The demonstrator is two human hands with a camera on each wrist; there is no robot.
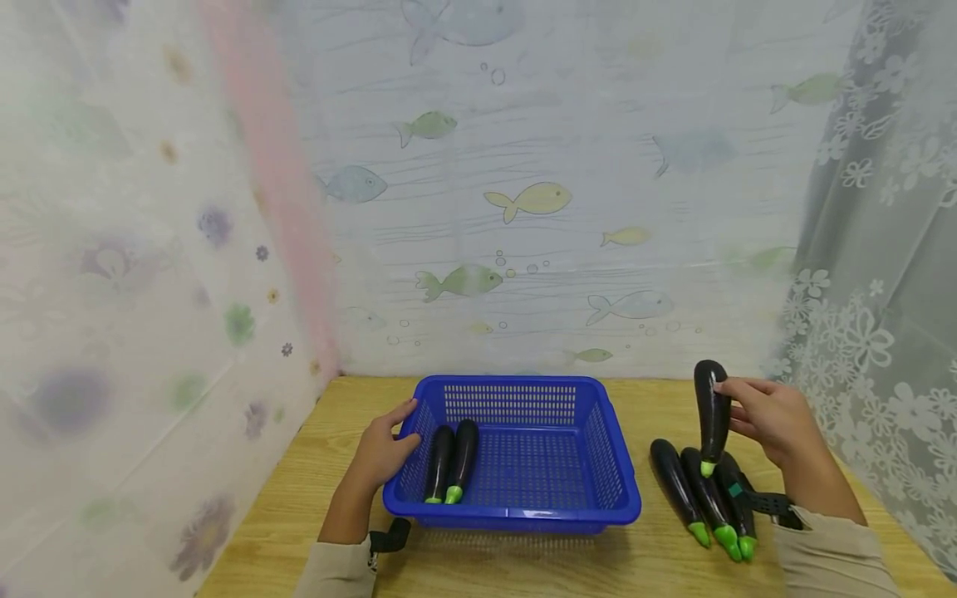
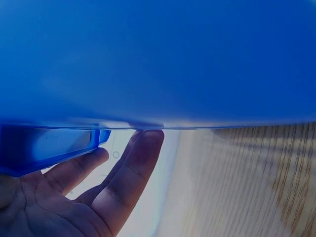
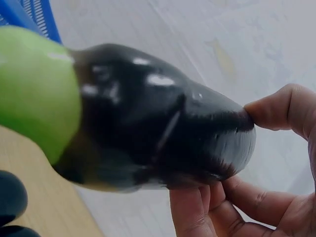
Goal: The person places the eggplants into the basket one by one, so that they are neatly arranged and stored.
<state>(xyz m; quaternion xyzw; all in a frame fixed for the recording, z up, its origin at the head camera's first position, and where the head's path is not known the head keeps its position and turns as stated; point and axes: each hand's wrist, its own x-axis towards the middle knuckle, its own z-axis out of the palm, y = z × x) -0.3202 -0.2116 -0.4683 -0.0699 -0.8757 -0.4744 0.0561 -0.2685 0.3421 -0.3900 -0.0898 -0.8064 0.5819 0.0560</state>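
Observation:
My right hand [image 1: 770,415] pinches a dark eggplant [image 1: 712,415] near its rounded end, its green stem end pointing down. In the right wrist view, the thumb is on one side of this eggplant [image 3: 133,118] and the fingers are on the other. Below it three more eggplants [image 1: 676,482] lie side by side on the table. My left hand [image 1: 381,453] holds the left rim of a blue plastic basket [image 1: 516,513], thumb over the edge. In the left wrist view, fingertips touch the basket's wall [image 2: 158,64]. Two eggplants [image 1: 463,461] lie inside at the basket's left.
The wooden table [image 1: 277,515] meets a fish-patterned sheet [image 1: 538,332] at its back edge. A flower-patterned sheet [image 1: 149,332] hangs on the left, and a lace curtain [image 1: 867,332] on the right.

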